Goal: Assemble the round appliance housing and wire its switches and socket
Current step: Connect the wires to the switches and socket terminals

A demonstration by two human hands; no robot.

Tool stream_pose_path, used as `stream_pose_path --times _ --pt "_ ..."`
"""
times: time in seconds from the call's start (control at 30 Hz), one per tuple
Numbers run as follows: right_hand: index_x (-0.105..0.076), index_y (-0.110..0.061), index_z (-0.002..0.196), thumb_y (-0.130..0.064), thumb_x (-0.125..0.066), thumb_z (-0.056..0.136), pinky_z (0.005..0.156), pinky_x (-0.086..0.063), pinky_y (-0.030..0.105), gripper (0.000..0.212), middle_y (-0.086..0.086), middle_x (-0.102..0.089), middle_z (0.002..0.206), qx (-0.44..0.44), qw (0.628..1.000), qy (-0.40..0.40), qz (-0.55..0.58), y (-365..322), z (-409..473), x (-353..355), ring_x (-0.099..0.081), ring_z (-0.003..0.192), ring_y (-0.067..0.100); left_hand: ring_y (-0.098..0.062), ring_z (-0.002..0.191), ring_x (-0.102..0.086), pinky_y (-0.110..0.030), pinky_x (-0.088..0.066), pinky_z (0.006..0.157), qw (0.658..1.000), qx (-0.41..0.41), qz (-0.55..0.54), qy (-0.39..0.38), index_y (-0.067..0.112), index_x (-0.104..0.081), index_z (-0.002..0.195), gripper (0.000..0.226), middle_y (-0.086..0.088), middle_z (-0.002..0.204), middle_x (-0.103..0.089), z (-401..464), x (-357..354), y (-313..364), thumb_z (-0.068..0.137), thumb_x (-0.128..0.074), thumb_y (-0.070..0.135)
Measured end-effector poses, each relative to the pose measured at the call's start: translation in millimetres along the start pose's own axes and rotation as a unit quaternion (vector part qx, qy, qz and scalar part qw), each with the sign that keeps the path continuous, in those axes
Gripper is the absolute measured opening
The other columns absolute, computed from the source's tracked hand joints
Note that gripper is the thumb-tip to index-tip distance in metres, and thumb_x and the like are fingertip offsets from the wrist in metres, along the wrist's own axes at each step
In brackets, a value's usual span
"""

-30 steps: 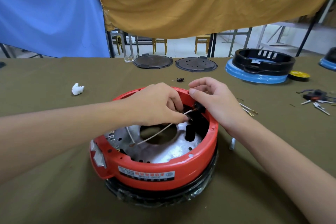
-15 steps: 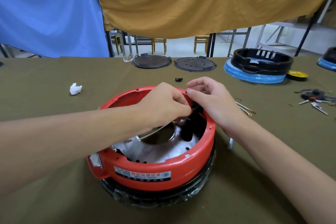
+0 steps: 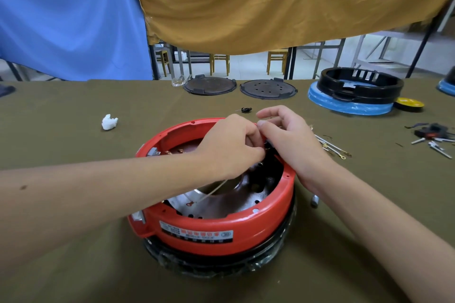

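Both hands meet over the far right rim of the red housing (image 3: pixel 216 226), which sits on the counter (image 3: pixel 73 265) directly beneath them, resting on a black base wrapped in clear film (image 3: pixel 221 263). The left hand (image 3: pixel 231 145) reaches across the housing's open top with its fingers curled, pinching the upper end of a pale wire (image 3: pixel 213 190); the wire runs down from under that hand toward the metal plate (image 3: pixel 241 202) inside the housing, ending in a small ring terminal. The right hand (image 3: pixel 293 140) lies over the rim just beside the left, thumb and fingers curled on a small black part (image 3: pixel 270 149) mounted at the inner wall; how firmly it grips is hidden by the fingers.

Just to the right of the right hand lie several loose terminal wires (image 3: pixel 332 147). Beyond the hands, a small black clip (image 3: pixel 246 110) sits near, and two dark round plates (image 3: pixel 209 85) lie farther off. Left of the left hand rests a crumpled white wad (image 3: pixel 109 122). Far right beyond the hands stands a black ring on a blue base (image 3: pixel 354 96).
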State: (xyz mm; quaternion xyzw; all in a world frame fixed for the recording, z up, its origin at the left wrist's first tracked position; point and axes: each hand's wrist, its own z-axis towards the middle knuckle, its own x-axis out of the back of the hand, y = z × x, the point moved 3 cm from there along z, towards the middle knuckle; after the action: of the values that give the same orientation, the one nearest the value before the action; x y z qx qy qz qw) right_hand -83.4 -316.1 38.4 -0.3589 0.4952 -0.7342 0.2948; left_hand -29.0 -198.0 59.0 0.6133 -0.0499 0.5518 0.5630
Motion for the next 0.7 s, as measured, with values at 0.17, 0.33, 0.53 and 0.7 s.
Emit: stream_pose_path --times 0.17,0.33,0.53,0.7 --pt "-0.060 -0.024 0.112 -0.010 -0.059 0.093 0.080 -0.053 0.027 0.023 -0.002 -0.067 0.106 -0.015 0.999 -0.021 -0.023 -1.1 -1.5 6.3 -0.066 0.093 0.011 -0.012 0.069 -0.068 -0.034 -0.057 0.070 0.996 0.012 0.079 -0.050 0.021 -0.079 0.076 0.010 0.003 0.070 -0.074 -1.2 17.5 4.4 0.080 -0.078 0.031" --pt "-0.060 -0.028 0.108 -0.007 -0.059 0.091 0.074 -0.054 0.027 0.027 -0.005 -0.066 0.105 -0.020 0.998 -0.036 -0.050 -4.7 -2.4 11.2 -0.065 0.088 0.009 0.001 0.076 -0.066 -0.026 -0.053 0.071 0.973 0.065 0.210 0.067 0.031 -0.072 0.087 0.016 0.019 0.079 -0.070 -20.3 81.5 -22.2 0.084 -0.068 0.046" --pt "-0.055 -0.033 0.107 -0.017 -0.054 0.085 0.072 -0.053 0.036 0.027 -0.009 -0.064 0.094 -0.025 0.984 -0.055 -0.170 -13.2 -5.9 19.3 -0.064 0.078 0.014 -0.017 0.077 -0.058 -0.029 -0.046 0.071 0.947 0.289 0.135 -0.030 0.014 -0.063 0.107 0.041 -0.001 0.093 -0.066 -58.1 92.0 -83.6 0.093 -0.050 0.050" --pt "-0.059 -0.031 0.100 -0.026 -0.061 0.084 0.063 -0.052 0.033 0.017 -0.003 -0.065 0.088 -0.046 0.971 -0.073 -0.224 -16.5 -4.6 29.4 -0.063 0.063 0.013 -0.018 0.067 -0.048 -0.032 -0.041 0.068 0.975 0.200 0.086 -0.039 0.008 -0.064 0.088 0.039 -0.003 0.074 -0.056 -43.2 83.2 -78.8 0.100 -0.045 0.040"
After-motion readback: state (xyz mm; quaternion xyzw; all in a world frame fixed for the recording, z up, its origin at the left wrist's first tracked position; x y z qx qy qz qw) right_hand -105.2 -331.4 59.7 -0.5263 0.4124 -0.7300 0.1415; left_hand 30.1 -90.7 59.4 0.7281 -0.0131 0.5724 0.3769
